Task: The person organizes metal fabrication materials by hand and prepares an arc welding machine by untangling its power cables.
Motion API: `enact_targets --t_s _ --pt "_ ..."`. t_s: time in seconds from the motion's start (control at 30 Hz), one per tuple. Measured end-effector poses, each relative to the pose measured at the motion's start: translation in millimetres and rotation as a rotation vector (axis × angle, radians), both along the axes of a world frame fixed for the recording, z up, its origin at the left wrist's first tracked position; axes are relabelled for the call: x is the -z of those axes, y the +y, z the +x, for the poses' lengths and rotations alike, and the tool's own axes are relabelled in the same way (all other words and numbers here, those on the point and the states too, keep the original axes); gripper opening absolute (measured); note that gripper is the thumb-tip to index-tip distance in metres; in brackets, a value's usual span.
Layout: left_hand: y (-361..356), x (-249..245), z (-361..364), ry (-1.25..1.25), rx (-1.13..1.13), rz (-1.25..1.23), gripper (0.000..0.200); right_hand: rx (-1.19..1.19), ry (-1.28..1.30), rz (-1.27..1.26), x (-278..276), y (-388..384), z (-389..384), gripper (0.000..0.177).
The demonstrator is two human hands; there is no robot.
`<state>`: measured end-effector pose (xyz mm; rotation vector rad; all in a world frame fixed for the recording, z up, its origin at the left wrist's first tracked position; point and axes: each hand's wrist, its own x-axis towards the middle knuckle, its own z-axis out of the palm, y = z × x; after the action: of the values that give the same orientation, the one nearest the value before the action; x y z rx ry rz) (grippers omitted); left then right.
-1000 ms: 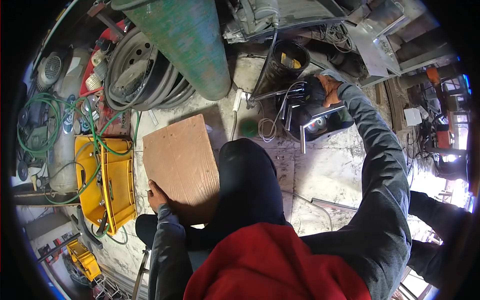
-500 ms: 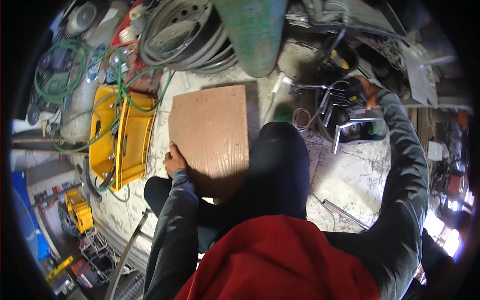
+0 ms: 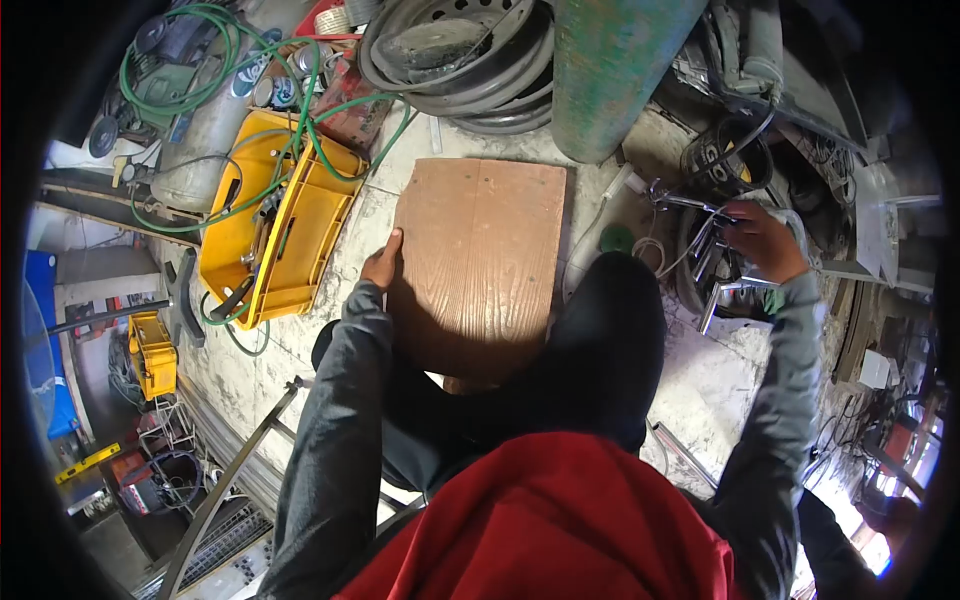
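Observation:
A brown board (image 3: pixel 480 260) with a wood-grain face leans in front of my lap, between my knees. My left hand (image 3: pixel 382 262) is closed on its left edge, one finger pointing up along the side. Off to the right, my right hand (image 3: pixel 765 240) has its fingers curled at a cluster of shiny metal pieces (image 3: pixel 708 250). Whether one of those pieces is in its grasp is hidden by the fingers. A shiny bent metal bar (image 3: pixel 712 305) sticks out below that hand.
Left of the board stands a yellow bin (image 3: pixel 305 245) with a green hose (image 3: pixel 225 215) over it. Steel wheel rims (image 3: pixel 460 60) and a green cylinder (image 3: pixel 615 80) are ahead. A black bucket (image 3: pixel 755 165) stands at right; a metal tube (image 3: pixel 685 455) lies on the floor.
My right hand has drawn back toward me, from beside a dark tool to the shiny metal pieces. The left hand stays on the board's edge. The view has shifted, so things appear farther right.

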<state>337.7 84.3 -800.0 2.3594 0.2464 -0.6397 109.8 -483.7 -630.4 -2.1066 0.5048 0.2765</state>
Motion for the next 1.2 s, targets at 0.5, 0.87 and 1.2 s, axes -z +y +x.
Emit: enact_targets --t_s 0.5,0.87,1.2 --pt "-53.7 -33.6 -6.0 -0.015 -0.405 -0.616 0.098 0.660 -0.210 0.881 151.8 269.8 64.0 0.083" --pt "6.0 -5.8 -33.1 0.027 -0.212 -1.443 0.046 0.764 -0.497 1.131 81.7 293.8 30.9 0.049" --pt "-6.1 -106.9 -12.8 0.338 -0.106 -1.074 0.061 0.594 -0.361 0.940 164.5 287.7 12.4 0.045"
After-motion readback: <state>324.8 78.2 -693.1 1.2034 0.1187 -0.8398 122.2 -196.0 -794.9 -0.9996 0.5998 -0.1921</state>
